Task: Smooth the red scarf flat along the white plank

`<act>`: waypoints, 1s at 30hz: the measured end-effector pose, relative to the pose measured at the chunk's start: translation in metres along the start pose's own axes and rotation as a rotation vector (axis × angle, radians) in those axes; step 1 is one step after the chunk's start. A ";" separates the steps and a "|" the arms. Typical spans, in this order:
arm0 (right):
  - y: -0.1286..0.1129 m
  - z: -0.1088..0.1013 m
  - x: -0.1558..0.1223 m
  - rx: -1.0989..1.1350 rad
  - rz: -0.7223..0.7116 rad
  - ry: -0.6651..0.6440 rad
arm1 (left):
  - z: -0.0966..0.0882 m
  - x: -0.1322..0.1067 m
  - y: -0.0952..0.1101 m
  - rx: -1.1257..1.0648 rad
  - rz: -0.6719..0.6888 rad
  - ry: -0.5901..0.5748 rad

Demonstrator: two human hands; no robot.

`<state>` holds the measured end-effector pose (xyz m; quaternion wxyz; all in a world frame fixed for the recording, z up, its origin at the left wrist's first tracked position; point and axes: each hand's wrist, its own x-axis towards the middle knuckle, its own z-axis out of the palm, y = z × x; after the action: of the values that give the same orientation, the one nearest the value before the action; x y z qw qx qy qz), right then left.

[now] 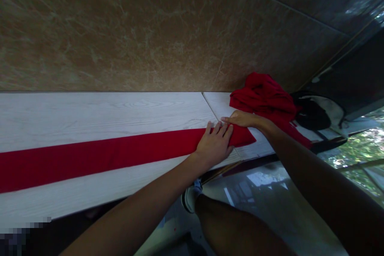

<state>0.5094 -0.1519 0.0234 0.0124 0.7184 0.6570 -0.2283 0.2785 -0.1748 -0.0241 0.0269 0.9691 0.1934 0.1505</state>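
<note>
A long strip of red cloth (pixel 120 151) lies flat along a pale wood-grain bench top and runs out of view at the left. My left hand (pixel 214 144) rests on it near its right end, palm down with the fingers spread. Just beyond those fingertips, my right hand (pixel 240 118) is at the strip's far edge, thumb pointing left and the other fingers curled under. Whether the right fingers pinch the cloth's edge is partly hidden. The slanted right end of the strip shows beneath my right wrist.
A crumpled heap of red cloth (pixel 265 98) lies against the brown marbled wall (pixel 135 32). Right of it sits a black and white item (pixel 318 114), perhaps a bag. The bench top (pixel 90 118) has a seam near my hands. Below are a glossy floor (pixel 258 188) and a shoe (pixel 189 199).
</note>
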 end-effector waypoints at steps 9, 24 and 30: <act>0.015 0.018 -0.018 -0.039 0.006 0.205 | -0.001 0.001 -0.002 -0.047 0.024 -0.097; 0.019 0.030 -0.010 -0.303 -0.093 0.337 | -0.012 0.001 -0.006 -0.086 0.014 -0.194; 0.026 0.034 -0.021 -0.271 -0.088 0.443 | -0.024 -0.004 -0.031 -0.121 0.020 -0.299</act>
<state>0.5231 -0.1859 -0.0068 -0.0456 0.7134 0.6989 0.0241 0.2562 -0.1482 -0.0057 0.1124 0.9792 0.1681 0.0163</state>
